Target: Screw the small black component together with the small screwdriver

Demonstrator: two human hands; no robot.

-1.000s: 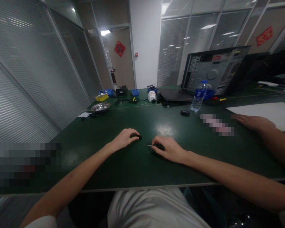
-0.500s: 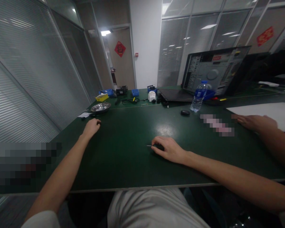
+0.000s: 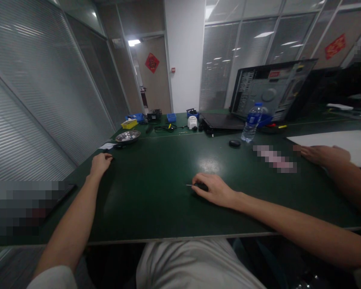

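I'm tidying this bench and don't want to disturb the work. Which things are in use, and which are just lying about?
In use:
- small screwdriver under the right hand
- small dark piece at the left hand

Lying about:
- metal bowl
- water bottle
- black cap
- open computer case
- blue bins

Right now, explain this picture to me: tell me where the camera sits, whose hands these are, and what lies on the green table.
The camera sits on a person's head, looking forward and down. The left hand reaches far left, closed on something small and dark that cannot be made out. The right hand rests on the green table, its grip around a small dark tool with a thin metal tip. Another person's hand lies at right. Farther back stand a water bottle, a metal bowl and an open computer case.
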